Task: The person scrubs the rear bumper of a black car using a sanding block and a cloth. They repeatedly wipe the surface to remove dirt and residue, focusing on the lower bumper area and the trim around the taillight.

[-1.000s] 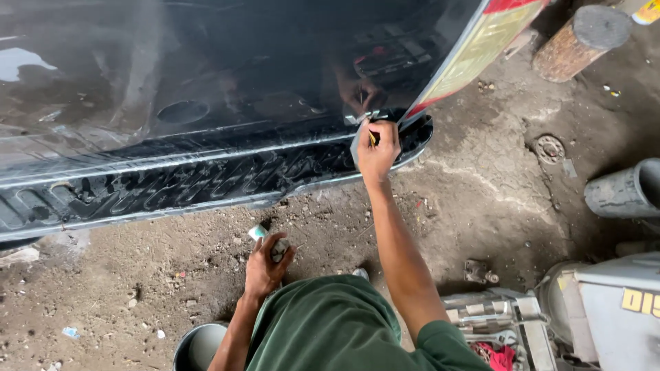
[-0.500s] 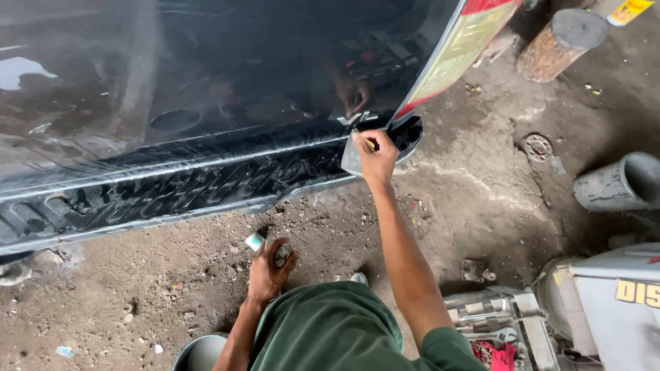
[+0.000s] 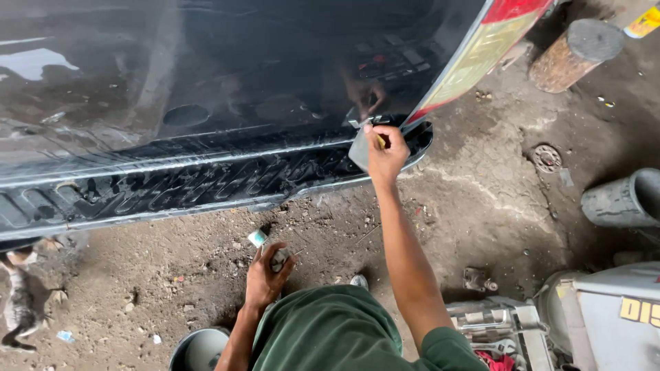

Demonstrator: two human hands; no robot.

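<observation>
a flat grey scraper blade (image 3: 359, 145) lies against the lower edge of the shiny black car body (image 3: 206, 75), right where the body meets the ribbed black step (image 3: 206, 182) near the car's corner. the right hand (image 3: 385, 148) is closed around the scraper's yellowish handle, fingers curled tight on it, arm stretched forward from the green shirt (image 3: 337, 333). the hand's reflection shows in the dark paint just above. the left hand (image 3: 265, 275) rests low on the dirt floor (image 3: 481, 206), fingers wrapped around a small whitish tube (image 3: 260, 239) and a greyish lump pressed into the palm. a red and yellow strip (image 3: 481, 48) runs up the car's corner. farther off stand a rusty cylinder (image 3: 570, 45), a grey pipe (image 3: 619, 199), a grey machine (image 3: 612, 309) and a metal bucket (image 3: 196, 347).
</observation>
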